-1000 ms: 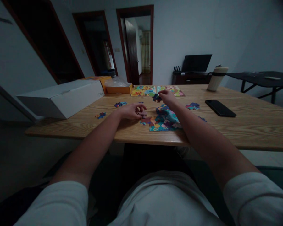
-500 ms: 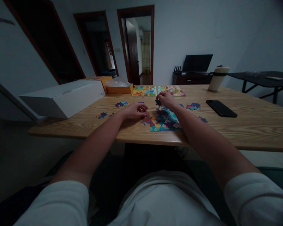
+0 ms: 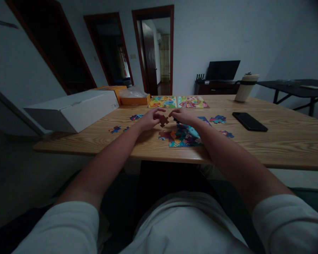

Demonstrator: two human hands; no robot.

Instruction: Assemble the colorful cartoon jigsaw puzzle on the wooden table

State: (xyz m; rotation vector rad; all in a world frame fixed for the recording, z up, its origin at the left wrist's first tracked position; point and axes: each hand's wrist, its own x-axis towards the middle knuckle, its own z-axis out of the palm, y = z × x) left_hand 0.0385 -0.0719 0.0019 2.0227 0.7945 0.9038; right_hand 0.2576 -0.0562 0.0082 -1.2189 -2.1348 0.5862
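Puzzle piece (image 3: 163, 121), reddish-brown, was held just above the wooden table (image 3: 281, 141), between the two hands and over the far left edge of the partly assembled puzzle (image 3: 184, 135).

Left of the scene, a long white box (image 3: 71, 109) lay on the table, with an orange box (image 3: 134, 100) and a clear plastic bag (image 3: 132, 92) beyond it. Loose pieces (image 3: 113, 129) lay near the white box, and another small cluster (image 3: 135, 116) lay further in.

The left hand (image 3: 149, 120) was closed on the puzzle piece, pinching it between thumb and fingertips. The right hand (image 3: 181, 115) sat just beside it, fingers curled and narrowed toward the same piece; whether it touched the piece could not be told. Its forearm crossed over the right part of the assembled puzzle.

Behind the hands, two finished picture boards (image 3: 177, 102) lay side by side. To the right, further loose pieces (image 3: 217, 119) rested near the assembled section, then a black phone (image 3: 249, 121) lying flat, and a pale tumbler (image 3: 246, 87) standing upright at the far edge.
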